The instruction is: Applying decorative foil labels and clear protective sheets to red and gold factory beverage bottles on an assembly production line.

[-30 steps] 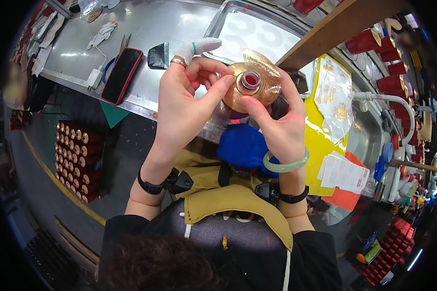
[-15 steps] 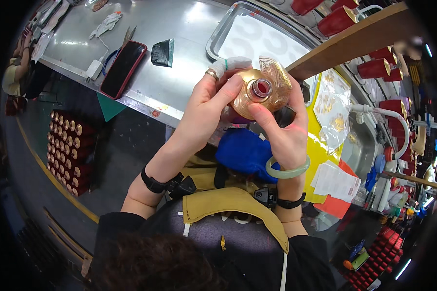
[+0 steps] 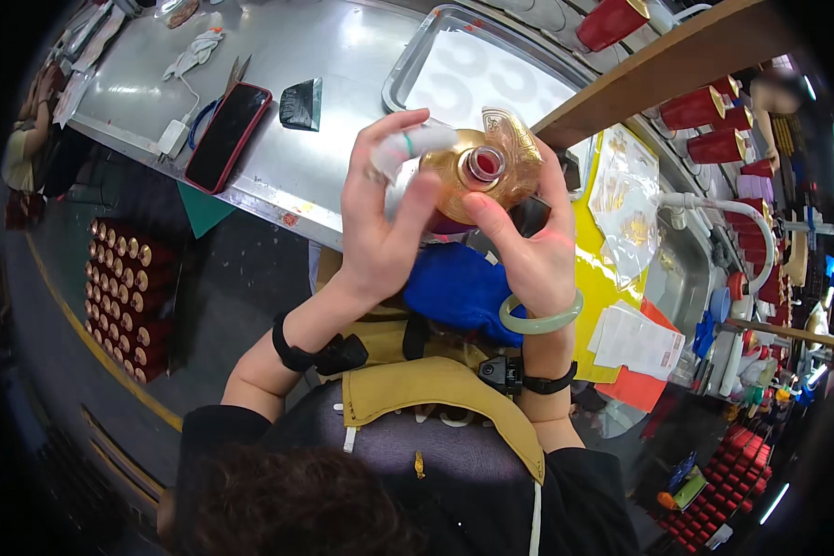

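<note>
A bottle [image 3: 448, 185] with a shiny gold shoulder and a short neck, red inside, is held up over the near edge of the metal bench. My right hand [image 3: 542, 264] grips it, the thumb pressed on the gold shoulder and the fingers wrapped round the far side. An embossed gold foil piece [image 3: 517, 150] curves along the bottle's right shoulder, one end standing up free. My left hand [image 3: 377, 232] is at the bottle's left side, thumb and fingers apart and partly blurred. White covers sit on some of its fingers. Whether those fingertips touch the bottle is hard to tell.
On the metal bench [image 3: 343, 56] lie a phone [image 3: 229, 137], a dark packet [image 3: 301, 104], scissors [image 3: 239, 70] and a metal tray [image 3: 400, 82] with white sheets. Gold pieces lie on a yellow sheet [image 3: 602, 329] at right. A wooden bar [image 3: 649, 69] slants across, near red bottles [image 3: 690, 109].
My left hand has come off the gold shoulder, its thumb and fingers spreading apart to the left. My right hand still holds the bottle, which has shifted slightly left in view.
</note>
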A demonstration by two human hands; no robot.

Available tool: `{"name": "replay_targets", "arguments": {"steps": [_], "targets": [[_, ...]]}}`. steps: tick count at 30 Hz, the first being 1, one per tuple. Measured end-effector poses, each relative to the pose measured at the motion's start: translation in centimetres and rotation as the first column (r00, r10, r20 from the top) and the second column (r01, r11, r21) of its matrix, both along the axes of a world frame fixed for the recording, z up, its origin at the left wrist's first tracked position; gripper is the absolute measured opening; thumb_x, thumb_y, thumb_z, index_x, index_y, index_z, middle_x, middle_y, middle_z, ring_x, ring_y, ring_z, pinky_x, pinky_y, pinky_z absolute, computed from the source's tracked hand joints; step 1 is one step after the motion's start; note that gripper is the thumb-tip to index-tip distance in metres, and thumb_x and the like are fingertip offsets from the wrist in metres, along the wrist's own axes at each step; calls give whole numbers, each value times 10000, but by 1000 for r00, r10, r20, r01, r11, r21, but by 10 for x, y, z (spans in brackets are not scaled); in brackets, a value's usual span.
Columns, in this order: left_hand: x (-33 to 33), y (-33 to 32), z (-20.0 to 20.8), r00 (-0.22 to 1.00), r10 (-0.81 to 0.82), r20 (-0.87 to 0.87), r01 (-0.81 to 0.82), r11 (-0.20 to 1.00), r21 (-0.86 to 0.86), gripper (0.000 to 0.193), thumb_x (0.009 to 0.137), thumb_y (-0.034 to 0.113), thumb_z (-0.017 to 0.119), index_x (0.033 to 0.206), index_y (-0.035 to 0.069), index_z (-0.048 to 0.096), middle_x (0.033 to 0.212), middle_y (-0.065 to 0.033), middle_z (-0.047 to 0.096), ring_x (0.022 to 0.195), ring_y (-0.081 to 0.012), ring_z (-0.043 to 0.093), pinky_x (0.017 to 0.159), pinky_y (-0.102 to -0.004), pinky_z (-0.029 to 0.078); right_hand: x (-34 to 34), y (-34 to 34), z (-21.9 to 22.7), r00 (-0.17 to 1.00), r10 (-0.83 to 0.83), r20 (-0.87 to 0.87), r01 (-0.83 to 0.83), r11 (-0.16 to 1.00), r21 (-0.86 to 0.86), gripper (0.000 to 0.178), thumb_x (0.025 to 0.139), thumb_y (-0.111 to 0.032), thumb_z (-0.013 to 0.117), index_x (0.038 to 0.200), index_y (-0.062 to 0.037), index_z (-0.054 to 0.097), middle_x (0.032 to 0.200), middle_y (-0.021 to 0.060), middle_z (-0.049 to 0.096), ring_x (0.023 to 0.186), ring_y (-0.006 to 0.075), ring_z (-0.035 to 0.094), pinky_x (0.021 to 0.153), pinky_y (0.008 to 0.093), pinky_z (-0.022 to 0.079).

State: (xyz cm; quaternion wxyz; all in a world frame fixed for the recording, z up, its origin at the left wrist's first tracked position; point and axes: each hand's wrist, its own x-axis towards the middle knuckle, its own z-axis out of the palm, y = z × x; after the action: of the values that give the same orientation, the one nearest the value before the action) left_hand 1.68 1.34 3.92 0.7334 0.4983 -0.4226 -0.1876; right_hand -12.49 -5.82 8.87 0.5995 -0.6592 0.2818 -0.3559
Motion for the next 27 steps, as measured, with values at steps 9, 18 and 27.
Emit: {"name": "replay_targets", "arguments": {"steps": [9,18,27], "targets": [[-17,8,-19,821,166,547,-214,976,25,816,661,172,930,1378,78,553,1390,-194,508,1139,-389,579,932,-445,506,-6,2,1,998,-40,47,33,991,132,525,906,-95,767,1369,19,546,1257,88,577,1162,170,561,974,302,471],[-28,-2,-18,941,51,334,-22,996,-88,640,860,104,796,1385,30,437,1498,-247,392,1265,-364,560,1052,-379,471,-12,0,-5,946,-321,-42,251,809,-531,329,911,-83,736,1213,17,650,1088,114,641,915,191,618,756,295,503],[-34,-13,-1,919,-247,-308,243,969,-54,443,1013,93,624,1373,24,374,1353,-122,486,1219,-166,525,1046,-315,451,-7,1,1,934,-347,-79,299,886,-355,329,912,-66,723,1224,7,648,909,37,690,717,73,541,574,233,423]]}}
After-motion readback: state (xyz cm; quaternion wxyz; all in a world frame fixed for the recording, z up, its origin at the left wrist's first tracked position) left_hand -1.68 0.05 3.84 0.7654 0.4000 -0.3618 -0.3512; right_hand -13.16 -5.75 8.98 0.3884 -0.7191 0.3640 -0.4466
